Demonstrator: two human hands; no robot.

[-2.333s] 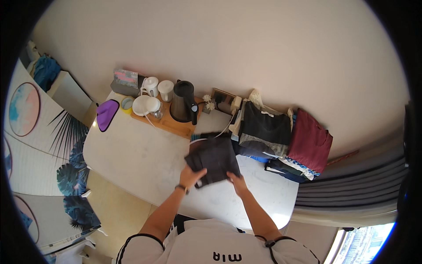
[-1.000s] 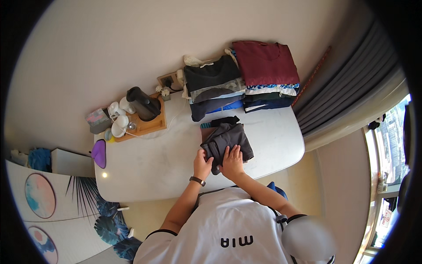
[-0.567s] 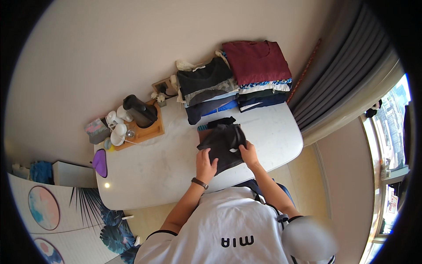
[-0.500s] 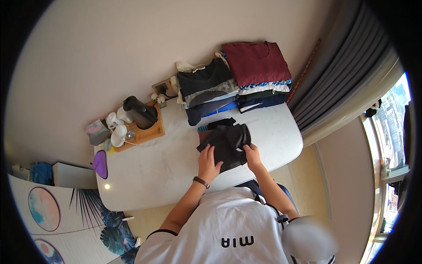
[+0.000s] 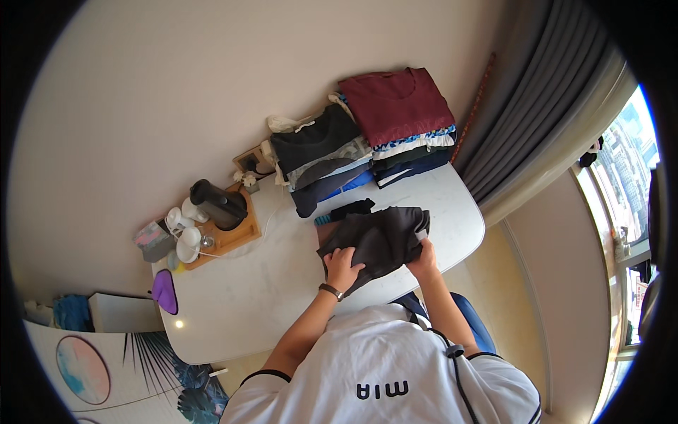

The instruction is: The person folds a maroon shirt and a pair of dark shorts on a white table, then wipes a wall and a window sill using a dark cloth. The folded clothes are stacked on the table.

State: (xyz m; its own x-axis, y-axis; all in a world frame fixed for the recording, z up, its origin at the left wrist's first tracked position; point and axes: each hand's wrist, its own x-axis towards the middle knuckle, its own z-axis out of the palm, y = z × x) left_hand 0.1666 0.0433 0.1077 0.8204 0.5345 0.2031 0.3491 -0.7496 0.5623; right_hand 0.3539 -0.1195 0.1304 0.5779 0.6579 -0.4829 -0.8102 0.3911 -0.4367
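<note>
Rumpled charcoal cloth (image 5: pixel 381 240) looks floppy, grab edges: right hand (image 5: pixel 424 260) clamps four o'clock, left hand (image 5: pixel 342 270) at eight (fingers' grip unclear).

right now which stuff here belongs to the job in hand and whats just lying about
Job: dark garment, left hand, right hand; probably black-topped stack, maroon-topped stack

Lying about: black kettle, wooden tray, white mugs, purple item

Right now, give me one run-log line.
left hand: touching dark grey garment | right hand: grip on garment's right edge | maroon top: atop right-hand clothes stack | black kettle: on wooden tray
</note>
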